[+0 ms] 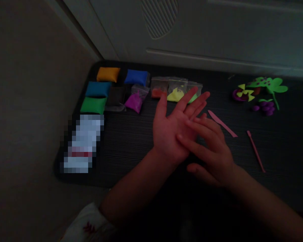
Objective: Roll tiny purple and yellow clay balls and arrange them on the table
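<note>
My left hand [171,127] is held palm up over the dark table [131,141], fingers stretched out and apart. My right hand [209,151] lies palm down across it, its flat fingers resting on the left palm. I cannot see anything between the two palms. Just beyond the fingertips lie clear bags of clay: orange-red [158,88], yellow [176,90] and green [195,90]. A pink plastic knife [222,123] lies on the table right of my hands.
Clay packs sit at the back left: orange [108,74], blue [136,77], teal [98,89], green [94,105], magenta [135,101]. A thin pink stick [255,151] lies to the right. Finished clay shapes [261,94] rest at the back right. A blurred-out card [82,143] lies at the left edge.
</note>
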`<act>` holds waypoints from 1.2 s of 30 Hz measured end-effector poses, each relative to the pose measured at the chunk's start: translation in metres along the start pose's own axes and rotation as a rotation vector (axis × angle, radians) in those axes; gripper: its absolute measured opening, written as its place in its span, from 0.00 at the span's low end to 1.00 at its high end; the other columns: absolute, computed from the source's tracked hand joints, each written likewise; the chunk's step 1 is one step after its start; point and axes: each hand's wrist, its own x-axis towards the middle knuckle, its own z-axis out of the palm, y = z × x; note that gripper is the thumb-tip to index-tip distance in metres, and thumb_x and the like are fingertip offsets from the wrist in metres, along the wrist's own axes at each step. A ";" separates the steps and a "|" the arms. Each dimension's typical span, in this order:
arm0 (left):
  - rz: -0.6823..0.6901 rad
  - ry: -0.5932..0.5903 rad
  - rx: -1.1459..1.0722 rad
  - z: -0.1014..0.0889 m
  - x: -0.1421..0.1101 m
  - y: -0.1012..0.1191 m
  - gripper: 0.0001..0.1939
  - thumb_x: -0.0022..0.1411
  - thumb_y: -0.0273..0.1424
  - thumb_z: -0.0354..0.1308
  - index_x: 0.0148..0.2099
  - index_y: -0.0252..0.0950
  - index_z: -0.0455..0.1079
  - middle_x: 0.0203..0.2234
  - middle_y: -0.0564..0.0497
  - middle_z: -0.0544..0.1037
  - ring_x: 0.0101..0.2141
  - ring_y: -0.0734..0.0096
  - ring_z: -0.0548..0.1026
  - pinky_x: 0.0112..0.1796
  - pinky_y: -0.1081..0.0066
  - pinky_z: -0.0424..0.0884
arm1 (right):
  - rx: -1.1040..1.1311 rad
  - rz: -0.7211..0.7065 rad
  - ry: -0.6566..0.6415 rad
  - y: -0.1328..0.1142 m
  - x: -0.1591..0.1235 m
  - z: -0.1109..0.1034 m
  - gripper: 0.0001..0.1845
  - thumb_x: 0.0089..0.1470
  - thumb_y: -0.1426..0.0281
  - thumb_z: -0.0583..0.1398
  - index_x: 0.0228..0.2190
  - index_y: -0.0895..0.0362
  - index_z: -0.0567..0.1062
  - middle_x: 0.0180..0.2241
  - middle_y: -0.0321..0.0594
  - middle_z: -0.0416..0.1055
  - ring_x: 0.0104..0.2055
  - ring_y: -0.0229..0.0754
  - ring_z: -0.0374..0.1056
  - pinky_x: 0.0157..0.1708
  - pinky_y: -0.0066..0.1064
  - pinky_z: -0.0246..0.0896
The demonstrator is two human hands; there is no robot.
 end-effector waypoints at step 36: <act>0.102 -0.027 0.013 -0.001 0.000 0.003 0.31 0.60 0.53 0.28 0.51 0.42 0.61 0.55 0.57 0.63 0.58 0.64 0.55 0.53 0.63 0.60 | -0.023 -0.009 0.073 -0.003 -0.001 -0.004 0.18 0.53 0.57 0.51 0.43 0.49 0.71 0.54 0.40 0.58 0.57 0.52 0.53 0.55 0.55 0.46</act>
